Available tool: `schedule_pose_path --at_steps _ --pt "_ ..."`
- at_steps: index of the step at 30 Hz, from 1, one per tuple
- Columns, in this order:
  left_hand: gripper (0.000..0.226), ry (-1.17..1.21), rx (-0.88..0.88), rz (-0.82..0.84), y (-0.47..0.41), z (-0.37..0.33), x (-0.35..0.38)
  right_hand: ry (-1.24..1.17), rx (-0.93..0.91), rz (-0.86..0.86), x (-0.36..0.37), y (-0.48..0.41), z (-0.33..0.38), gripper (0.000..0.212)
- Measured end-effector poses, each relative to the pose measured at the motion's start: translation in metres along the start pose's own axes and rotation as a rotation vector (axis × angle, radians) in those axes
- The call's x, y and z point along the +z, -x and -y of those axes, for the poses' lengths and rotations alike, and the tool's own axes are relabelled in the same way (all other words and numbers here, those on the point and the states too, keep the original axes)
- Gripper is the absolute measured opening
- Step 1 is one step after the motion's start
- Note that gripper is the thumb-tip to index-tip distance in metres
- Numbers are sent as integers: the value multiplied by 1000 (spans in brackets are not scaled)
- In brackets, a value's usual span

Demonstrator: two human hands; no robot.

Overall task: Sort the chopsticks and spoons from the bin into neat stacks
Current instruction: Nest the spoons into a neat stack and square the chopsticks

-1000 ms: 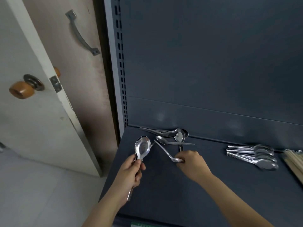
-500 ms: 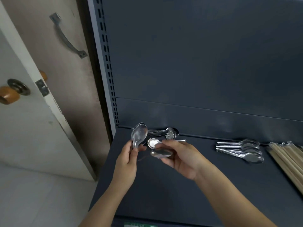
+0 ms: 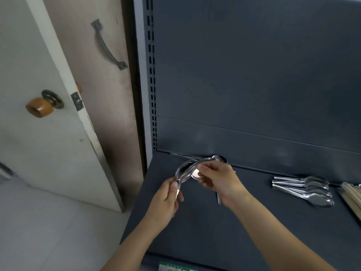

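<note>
A: Hands?
B: Left hand (image 3: 166, 200) grips spoon (image 3: 179, 173) by its handle; right hand (image 3: 218, 180) pinches second spoon (image 3: 193, 166) against it, above shelf (image 3: 254, 222).
A: Sorted?
B: Spoon stack (image 3: 304, 189) right, chopsticks (image 3: 351, 196) just beside.

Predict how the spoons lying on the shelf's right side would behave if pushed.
The spoons look polished and rigid, so they would probably slide on the smooth shelf, not bend. Their rounded bowls overlap loosely, so the row may fan apart.
</note>
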State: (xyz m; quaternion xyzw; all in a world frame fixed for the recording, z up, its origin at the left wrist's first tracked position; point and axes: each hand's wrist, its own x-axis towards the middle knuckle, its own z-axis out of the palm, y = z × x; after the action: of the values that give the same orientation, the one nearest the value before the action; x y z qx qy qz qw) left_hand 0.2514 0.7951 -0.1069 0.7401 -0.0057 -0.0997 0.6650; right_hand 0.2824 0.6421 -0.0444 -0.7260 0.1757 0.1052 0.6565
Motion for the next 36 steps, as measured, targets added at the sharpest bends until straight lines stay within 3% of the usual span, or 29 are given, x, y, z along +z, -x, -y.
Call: schedule_pose_path --at_steps 3,6,9,14,18,22,25,29,33,36 --pt "18 3 -11 27 2 4 -9 154 -87 -1 6 -9 1 3" --pt "14 54 -48 -54 -1 9 -21 282 -173 8 14 -21 -3 6" --pt "19 91 -93 -177 -3 17 -37 626 -285 27 21 -37 -15 13" --pt "17 137 -136 -273 -2 26 -60 1201 -519 341 46 -52 -41 42" --pt "17 138 -143 -263 3 30 -65 1366 -614 414 54 -53 -53 53" --pt "19 121 -154 -246 4 30 -66 1435 -587 401 54 -54 -59 50" --pt "21 119 -163 -245 3 31 -65 1286 -576 400 52 -57 -63 33" --pt "19 161 -209 -263 -3 32 -58 802 -551 115 47 -56 -54 17" --pt "20 347 -236 -208 -9 28 -38 301 -305 -50 43 -48 -37 12" --pt "20 381 -249 -149 -11 22 -19 98 -99 -70 46 -44 -41 6"
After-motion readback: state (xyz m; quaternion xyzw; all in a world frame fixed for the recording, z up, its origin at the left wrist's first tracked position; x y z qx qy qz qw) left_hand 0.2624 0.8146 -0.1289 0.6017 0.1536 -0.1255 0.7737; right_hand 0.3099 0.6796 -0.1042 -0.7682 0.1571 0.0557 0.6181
